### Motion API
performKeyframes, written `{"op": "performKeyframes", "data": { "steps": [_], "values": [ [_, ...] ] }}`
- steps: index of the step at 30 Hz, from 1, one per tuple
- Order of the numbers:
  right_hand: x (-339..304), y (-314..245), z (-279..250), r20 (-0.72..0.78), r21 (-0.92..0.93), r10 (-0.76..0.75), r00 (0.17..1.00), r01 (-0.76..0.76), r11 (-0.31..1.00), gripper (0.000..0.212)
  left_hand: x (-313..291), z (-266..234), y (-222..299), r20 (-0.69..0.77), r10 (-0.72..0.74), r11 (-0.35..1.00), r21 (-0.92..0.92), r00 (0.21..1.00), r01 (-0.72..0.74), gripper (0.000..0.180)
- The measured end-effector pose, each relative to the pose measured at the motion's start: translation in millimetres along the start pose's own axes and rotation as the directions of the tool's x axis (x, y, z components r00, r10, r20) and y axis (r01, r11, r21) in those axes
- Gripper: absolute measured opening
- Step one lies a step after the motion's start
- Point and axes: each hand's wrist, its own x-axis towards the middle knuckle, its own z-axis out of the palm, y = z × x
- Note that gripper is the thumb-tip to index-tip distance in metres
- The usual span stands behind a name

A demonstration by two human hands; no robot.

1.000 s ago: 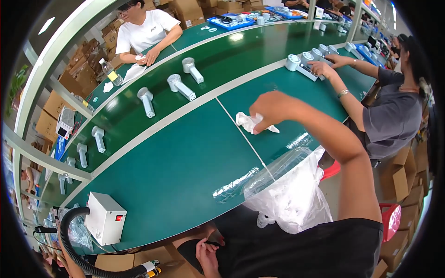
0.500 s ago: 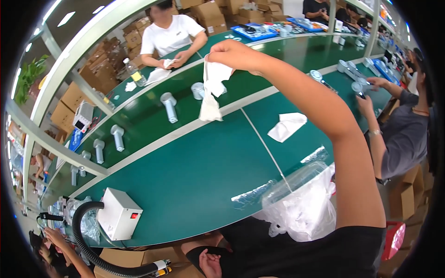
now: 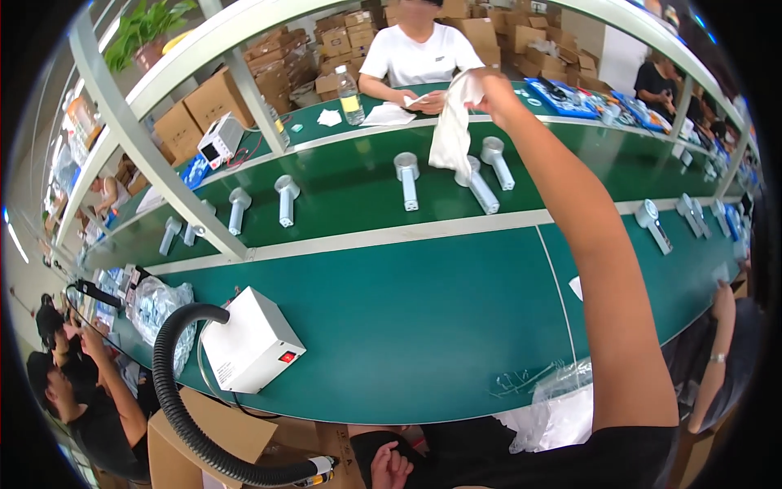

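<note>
My right hand (image 3: 487, 91), at the end of an outstretched arm, pinches a limp white cloth (image 3: 453, 130) by its upper end. The cloth hangs over the green conveyor belt, in front of several grey devices with round heads and straight handles. Its lower edge overlaps the head of one device (image 3: 482, 192), and another device (image 3: 498, 163) stands just right of it. Low in the view, close to my body, my left hand (image 3: 393, 466) rests with loosely curled fingers and nothing in it. A clear plastic bag with white contents (image 3: 562, 411) lies at the near table edge, partly behind my right arm.
A white box with a red switch (image 3: 254, 342) and a black flexible hose (image 3: 167, 350) stands at the left of the green table (image 3: 407, 326). A metal frame post (image 3: 155, 155) rises at the left. Opposite sits a person in white (image 3: 419, 53); others work on both sides.
My view has swung to the right-hand side's opposite, so the scene sits farther right. My right hand still holds the cloth, now hanging before different devices. My left hand stays low.
</note>
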Motion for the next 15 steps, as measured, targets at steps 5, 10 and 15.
{"op": "performKeyframes", "data": {
  "steps": [5, 10, 15],
  "values": [
    [16.8, 29.1, 13.4, 0.019, 0.232, -0.131, 0.991, 0.123, 0.965, 0.031, -9.8, 27.8, 37.5, -0.179, -0.118, 0.976, -0.2, 0.977, 0.081, 0.018],
    [22.8, 72.7, 11.8, 0.012, 0.237, 0.064, 0.998, -0.065, 0.969, 0.032, 0.8, 31.5, 43.5, -0.112, -0.235, 0.942, -0.27, 0.965, 0.198, 0.035],
    [17.6, 66.8, 15.1, 0.025, 0.084, 0.148, 0.989, -0.15, 0.985, 0.034, 0.8, 28.8, 44.3, -0.06, -0.162, 0.961, -0.237, 0.985, 0.144, 0.02]
  ]
}}
